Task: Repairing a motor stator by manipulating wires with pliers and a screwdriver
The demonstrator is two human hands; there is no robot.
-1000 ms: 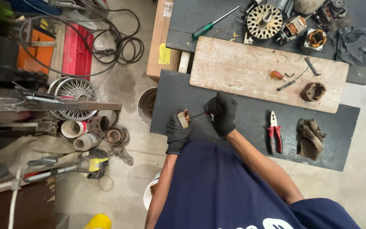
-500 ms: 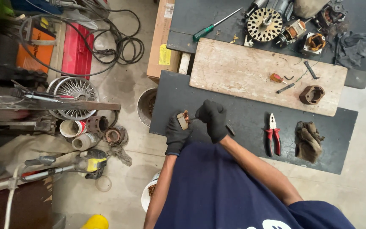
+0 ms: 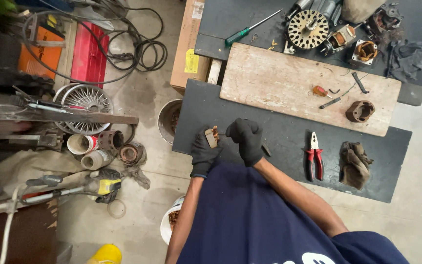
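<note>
I am looking down on a dark surface [image 3: 289, 146] at centre frame, a pale wooden board [image 3: 289, 83] lying across its upper edge. My left hand [image 3: 204, 152], gloved in black, is gripping a small coil block [image 3: 212, 137] with copper windings. My right hand [image 3: 246, 139] is curling into a fist just beside it; whether it is holding anything, I cannot tell. Red-handled pliers [image 3: 314, 156] are lying to the right.

You held a small blocky motor part [image 3: 212, 137] with coppery windings showing at its right side, gripped upright just above the dark bench [image 3: 289, 142].
</note>
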